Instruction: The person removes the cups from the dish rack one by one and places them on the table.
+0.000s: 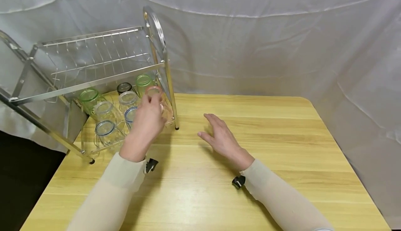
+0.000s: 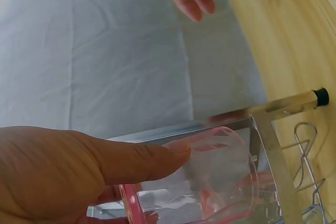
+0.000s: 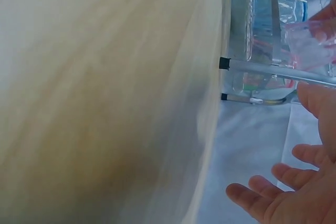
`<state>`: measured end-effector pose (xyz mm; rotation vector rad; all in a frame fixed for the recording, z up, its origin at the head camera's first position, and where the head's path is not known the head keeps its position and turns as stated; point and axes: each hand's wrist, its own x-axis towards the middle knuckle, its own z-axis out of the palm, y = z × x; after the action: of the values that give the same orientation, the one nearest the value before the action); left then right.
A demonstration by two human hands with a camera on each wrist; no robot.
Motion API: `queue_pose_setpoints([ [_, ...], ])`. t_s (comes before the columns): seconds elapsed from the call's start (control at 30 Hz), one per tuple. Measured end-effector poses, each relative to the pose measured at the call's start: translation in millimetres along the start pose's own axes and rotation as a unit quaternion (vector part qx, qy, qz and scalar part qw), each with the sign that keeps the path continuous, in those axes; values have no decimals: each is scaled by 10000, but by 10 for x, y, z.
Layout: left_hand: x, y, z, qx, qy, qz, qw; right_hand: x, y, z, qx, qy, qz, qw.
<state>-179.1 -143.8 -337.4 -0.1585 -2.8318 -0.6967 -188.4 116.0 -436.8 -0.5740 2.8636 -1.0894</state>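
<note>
Pink-rimmed glass [image 2: 218, 166], clear-walled with pink along its edges, pinched between thumb and fingers of the left hand [image 1: 148, 114]; the metal rack [image 1: 171, 95] is just beside this grip. The right hand [image 1: 223, 138], fingers extended, hovers apart from it.

The rack [image 1: 91, 81] is shiny metal, the cup [image 2: 220, 166] glossy.
</note>
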Motion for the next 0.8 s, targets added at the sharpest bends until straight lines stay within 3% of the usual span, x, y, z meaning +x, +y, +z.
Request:
queue_pose_setpoints([
  [0.23,-168,19,-80,-673,59,-589,9960,2,-7,-33,171,47,43,9998],
  [0.43,-324,53,-73,-1273,54,-936,9874,3,-22,-71,351,106,1,9993],
  [0.67,-395,25,142,-2166,-5,-984,9713,-7,-53,-152,705,182,-84,9973],
  [0.8,-395,-27,335,-2778,-25,-993,9555,-18,-41,-188,913,267,-240,9952],
])
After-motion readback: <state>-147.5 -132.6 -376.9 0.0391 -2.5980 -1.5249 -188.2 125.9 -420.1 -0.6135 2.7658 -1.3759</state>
